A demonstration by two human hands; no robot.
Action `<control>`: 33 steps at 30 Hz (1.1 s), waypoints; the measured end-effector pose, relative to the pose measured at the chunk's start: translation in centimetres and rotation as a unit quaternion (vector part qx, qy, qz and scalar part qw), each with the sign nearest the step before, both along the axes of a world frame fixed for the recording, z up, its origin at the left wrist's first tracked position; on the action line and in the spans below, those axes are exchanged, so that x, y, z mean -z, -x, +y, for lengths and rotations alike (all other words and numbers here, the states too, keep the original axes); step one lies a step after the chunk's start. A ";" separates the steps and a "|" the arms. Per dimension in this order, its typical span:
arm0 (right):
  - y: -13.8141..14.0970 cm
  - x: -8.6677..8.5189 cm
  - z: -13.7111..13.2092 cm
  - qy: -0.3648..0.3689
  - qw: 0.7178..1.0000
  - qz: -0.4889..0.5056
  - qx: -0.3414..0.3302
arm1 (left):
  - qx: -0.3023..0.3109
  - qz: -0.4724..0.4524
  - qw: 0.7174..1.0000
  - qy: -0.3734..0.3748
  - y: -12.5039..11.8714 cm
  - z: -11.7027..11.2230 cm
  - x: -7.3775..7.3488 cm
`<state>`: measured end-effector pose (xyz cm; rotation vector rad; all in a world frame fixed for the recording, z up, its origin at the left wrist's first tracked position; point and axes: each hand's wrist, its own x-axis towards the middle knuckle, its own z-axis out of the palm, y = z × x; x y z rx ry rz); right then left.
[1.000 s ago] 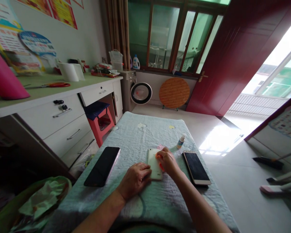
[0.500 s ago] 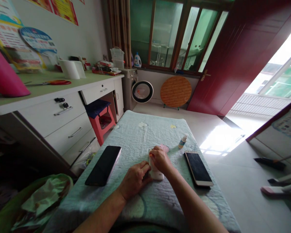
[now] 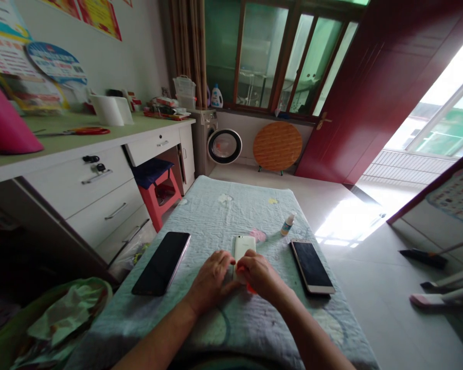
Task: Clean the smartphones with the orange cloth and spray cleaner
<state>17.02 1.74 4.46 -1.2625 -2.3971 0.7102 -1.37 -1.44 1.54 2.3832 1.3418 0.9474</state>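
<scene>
A white phone [image 3: 245, 245] lies back up in the middle of the cloth, its lower part hidden by my hands. My left hand [image 3: 215, 272] grips it along the left edge. Over its lower part, my right hand [image 3: 256, 271] is closed on a small orange-red thing [image 3: 251, 289], mostly covered by the fingers, its kind unclear. To the left lies a large black phone [image 3: 161, 263], screen up. On the right is a gold-framed phone [image 3: 312, 267], also screen up. A small spray bottle [image 3: 287, 225] stands beyond that phone.
The table is covered with a light blue quilted cloth [image 3: 208, 205]. A desk [image 3: 81, 180] with drawers and a red stool [image 3: 160, 192] stand on the left. Below left is a lined bin [image 3: 108, 293]. An open red door [image 3: 343, 97] stands at the right.
My right hand has moved down the white phone, from its top end to its lower part, uncovering the camera end. More of the orange-red thing shows below my fingers. The view shifted slightly.
</scene>
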 end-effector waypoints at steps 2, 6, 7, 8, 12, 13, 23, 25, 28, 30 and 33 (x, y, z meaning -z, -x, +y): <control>0.2 0.0 2.0 -0.027 0.999 -0.026 0.023 | 0.021 0.026 0.999 0.007 -0.1 -0.1 -0.5; 0.9 0.3 6.3 -0.048 0.995 -0.059 0.060 | 0.045 0.042 0.998 0.023 -0.1 -0.1 -0.9; 1.1 0.4 7.2 -0.049 0.995 -0.063 0.066 | 0.047 0.038 0.998 0.024 -0.1 -0.1 -0.8; 1.3 0.4 7.9 -0.050 0.994 -0.068 0.072 | 0.048 0.034 0.998 0.023 -0.1 -0.1 -0.8; 2.1 0.7 8.5 -0.059 0.990 -0.087 0.092 | 0.046 0.028 0.998 0.026 0.0 -0.1 -0.6; 2.2 0.7 8.3 -0.062 0.989 -0.092 0.093 | 0.045 0.029 0.998 0.027 0.0 -0.1 -0.6; 2.9 0.4 7.6 -0.070 0.987 -0.124 0.077 | 0.040 0.034 0.998 0.020 -0.1 -0.1 -0.5; 3.1 0.5 8.3 -0.072 0.986 -0.124 0.088 | 0.037 0.033 0.999 0.016 -0.2 -0.1 -0.5; 3.4 0.6 8.8 -0.072 0.985 -0.126 0.094 | 0.036 0.035 0.999 0.016 -0.2 -0.1 -0.6; 3.5 0.5 8.4 -0.072 0.985 -0.125 0.090 | 0.036 0.037 0.998 0.021 -0.2 -0.1 -0.7; 3.4 0.4 6.7 -0.071 0.988 -0.119 0.063 | 0.036 0.035 0.998 0.028 -0.2 -0.1 -0.6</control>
